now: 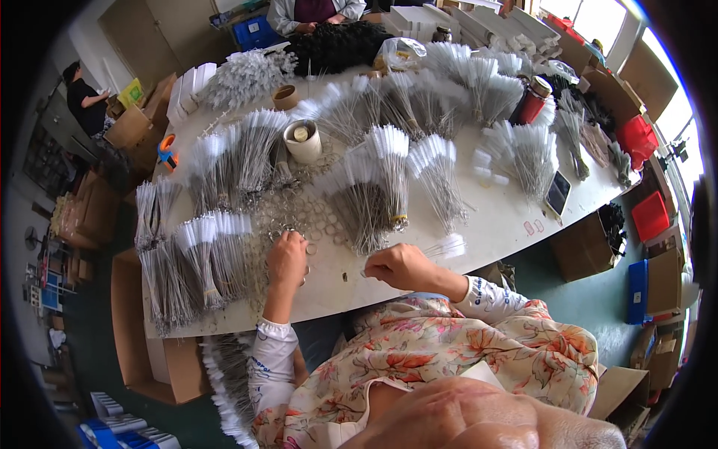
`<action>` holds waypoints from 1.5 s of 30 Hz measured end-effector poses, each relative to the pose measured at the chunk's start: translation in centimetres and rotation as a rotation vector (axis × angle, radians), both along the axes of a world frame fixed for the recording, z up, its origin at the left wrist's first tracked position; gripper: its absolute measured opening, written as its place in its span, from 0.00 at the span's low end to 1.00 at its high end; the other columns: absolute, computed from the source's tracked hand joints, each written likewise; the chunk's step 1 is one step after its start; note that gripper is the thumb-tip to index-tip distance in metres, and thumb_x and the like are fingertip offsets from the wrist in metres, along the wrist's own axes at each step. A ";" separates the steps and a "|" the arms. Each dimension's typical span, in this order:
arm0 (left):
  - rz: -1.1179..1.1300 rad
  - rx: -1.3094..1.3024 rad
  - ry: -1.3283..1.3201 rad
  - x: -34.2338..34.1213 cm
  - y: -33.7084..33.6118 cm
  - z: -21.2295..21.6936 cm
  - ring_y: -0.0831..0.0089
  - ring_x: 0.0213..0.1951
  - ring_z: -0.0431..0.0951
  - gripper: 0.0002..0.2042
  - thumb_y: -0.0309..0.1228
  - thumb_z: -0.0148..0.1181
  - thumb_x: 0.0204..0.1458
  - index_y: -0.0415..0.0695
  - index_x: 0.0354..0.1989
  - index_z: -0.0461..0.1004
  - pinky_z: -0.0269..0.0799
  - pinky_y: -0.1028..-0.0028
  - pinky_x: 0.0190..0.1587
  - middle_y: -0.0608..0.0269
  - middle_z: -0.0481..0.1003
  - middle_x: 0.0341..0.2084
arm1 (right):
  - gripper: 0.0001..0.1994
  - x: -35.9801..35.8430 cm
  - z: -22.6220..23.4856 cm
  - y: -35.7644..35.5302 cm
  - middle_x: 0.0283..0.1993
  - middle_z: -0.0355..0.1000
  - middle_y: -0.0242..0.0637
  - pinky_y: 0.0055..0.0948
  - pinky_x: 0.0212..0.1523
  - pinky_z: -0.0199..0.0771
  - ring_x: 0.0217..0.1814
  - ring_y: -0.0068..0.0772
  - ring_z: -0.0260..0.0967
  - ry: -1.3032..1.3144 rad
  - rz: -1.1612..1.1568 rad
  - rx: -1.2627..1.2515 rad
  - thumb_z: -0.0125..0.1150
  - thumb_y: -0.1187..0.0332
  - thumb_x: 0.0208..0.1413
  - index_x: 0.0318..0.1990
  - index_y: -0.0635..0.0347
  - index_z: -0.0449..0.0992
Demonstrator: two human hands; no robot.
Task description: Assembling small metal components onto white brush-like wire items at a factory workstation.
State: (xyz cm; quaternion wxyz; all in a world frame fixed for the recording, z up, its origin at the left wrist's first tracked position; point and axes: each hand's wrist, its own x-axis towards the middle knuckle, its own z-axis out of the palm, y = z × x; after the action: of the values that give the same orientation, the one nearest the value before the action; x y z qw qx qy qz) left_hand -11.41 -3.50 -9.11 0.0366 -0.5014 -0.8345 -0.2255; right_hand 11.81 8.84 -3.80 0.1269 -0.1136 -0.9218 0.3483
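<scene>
Curled fingers of my left hand (287, 258) reach into a scatter of small metal rings (323, 217) on the white table; rings also show against the side of its palm. My right hand (404, 267) is closed in a pinch near the table's front edge. From behind it sticks out the white bristle head of a thin wire brush (452, 245), its stem running toward the closed fingers. A small pale bit shows at the fingertips, too small to name. Bundles of similar brushes (212, 243) lie left of my left hand, and more bundles (390, 172) lie beyond my right hand.
A white pot (302, 142) and a cardboard roll (285, 97) stand farther back. Orange scissors (167, 152) lie at the left edge, a phone (558, 193) at the right. A red flask (535, 99) stands among brushes. Open cartons (161, 359) flank the table. Two other people are beyond.
</scene>
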 end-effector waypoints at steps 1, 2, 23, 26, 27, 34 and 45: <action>-0.004 -0.007 -0.001 0.1 0.1 0.7 0.59 0.32 0.73 0.06 0.30 0.58 0.47 0.42 0.26 0.70 0.69 0.64 0.32 0.58 0.71 0.26 | 0.05 -0.5 0.8 0.0 0.23 0.74 0.34 0.32 0.28 0.70 0.24 0.39 0.72 0.039 0.002 -0.111 0.55 0.69 0.48 0.28 0.58 0.77; 0.006 0.110 -0.021 0.2 0.0 1.7 0.61 0.30 0.73 0.06 0.30 0.57 0.48 0.42 0.26 0.70 0.68 0.66 0.30 0.59 0.71 0.25 | 0.05 -1.1 1.4 0.2 0.22 0.74 0.33 0.30 0.28 0.71 0.23 0.38 0.72 0.078 0.005 -0.222 0.55 0.69 0.48 0.29 0.58 0.77; -0.188 0.903 -1.837 8.6 -2.6 5.8 0.81 0.31 0.74 0.11 0.20 0.53 0.52 0.37 0.44 0.69 0.71 0.82 0.31 0.66 0.72 0.28 | 0.05 -3.6 4.6 -3.1 0.36 0.70 0.35 0.22 0.36 0.71 0.38 0.26 0.71 0.316 0.144 -0.590 0.59 0.75 0.51 0.35 0.67 0.75; -0.213 0.953 -1.455 8.7 -2.8 6.0 0.81 0.32 0.74 0.08 0.18 0.52 0.52 0.37 0.41 0.71 0.71 0.80 0.31 0.66 0.72 0.30 | 0.06 -3.5 4.2 -2.9 0.37 0.70 0.37 0.23 0.37 0.71 0.39 0.26 0.70 0.237 0.168 -0.530 0.58 0.74 0.52 0.36 0.67 0.76; -0.251 0.829 -0.752 8.3 -3.2 6.7 0.82 0.32 0.73 0.08 0.18 0.52 0.52 0.37 0.40 0.72 0.72 0.79 0.31 0.66 0.72 0.29 | 0.06 -3.4 4.3 -3.1 0.37 0.71 0.37 0.23 0.38 0.70 0.40 0.26 0.70 0.198 0.147 -0.668 0.58 0.73 0.52 0.35 0.67 0.76; -0.216 0.796 -1.299 9.1 -3.6 6.5 0.82 0.31 0.74 0.09 0.16 0.52 0.51 0.37 0.41 0.73 0.71 0.82 0.32 0.64 0.74 0.30 | 0.05 -2.9 4.4 -3.6 0.36 0.72 0.38 0.24 0.38 0.70 0.38 0.28 0.70 0.246 0.183 -0.623 0.59 0.72 0.52 0.33 0.65 0.77; -0.254 0.675 -1.355 8.5 -5.4 6.0 0.74 0.29 0.77 0.08 0.20 0.49 0.54 0.34 0.40 0.72 0.75 0.77 0.32 0.59 0.76 0.27 | 0.05 -3.3 4.5 -3.0 0.33 0.73 0.39 0.26 0.37 0.72 0.37 0.32 0.72 0.203 0.294 -0.567 0.59 0.74 0.49 0.32 0.66 0.76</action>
State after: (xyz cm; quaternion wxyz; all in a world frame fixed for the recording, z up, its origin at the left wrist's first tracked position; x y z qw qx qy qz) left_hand -2.87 -8.86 -3.15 -0.3579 -0.3074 -0.4965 -0.7286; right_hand 8.52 5.88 0.70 0.1299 0.0251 -0.7774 0.6150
